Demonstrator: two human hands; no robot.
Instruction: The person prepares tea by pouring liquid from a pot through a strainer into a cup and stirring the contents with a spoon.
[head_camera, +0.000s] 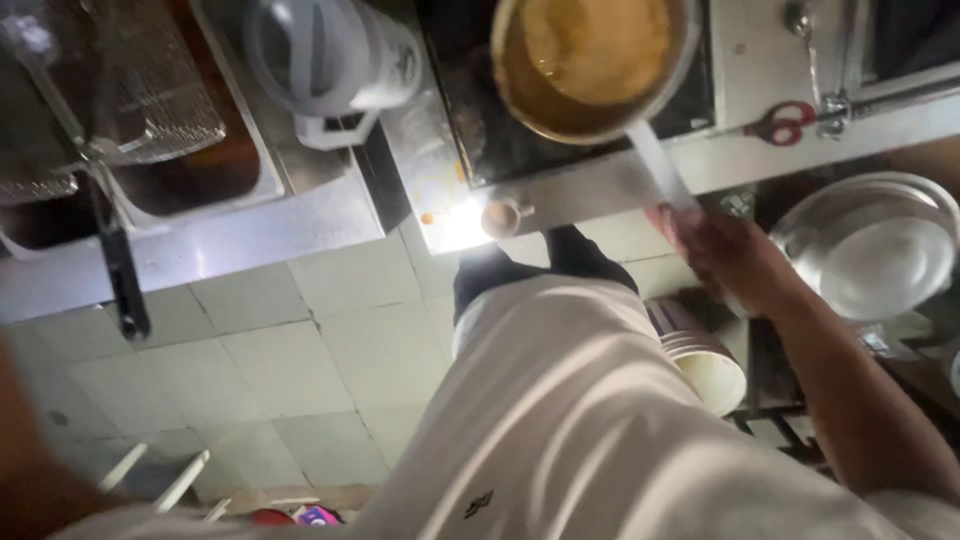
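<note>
- Right hand (725, 262): arm reaches forward from the lower right edge of the view, forearm bare, fingers wrapped and clamped on the end of the pan handle (660, 168).
- Left hand: not visible; only a blurred stretch of arm shows at the lower left edge, so its state cannot be told.
- Saucepan (590, 62): round metal pan standing on the dark cooktop (480, 140) at the top centre; it holds a yellow-brown liquid. Its pale handle runs down and to the right, from the pan's rim to the right hand.
- Fryer basket (150, 90): wire mesh, resting over a tank of dark oil at the upper left, long black handle pointing down.
- White kettle (335, 60): stands between fryer and cooktop.
- Metal bowl (870, 250): just right of the right hand, a second bowl nested inside.
- Red-handled scissors (782, 122): lying on the tabletop (740, 60), right of the saucepan.
- Striped tub (700, 355): below the hand, interior pale.
</note>
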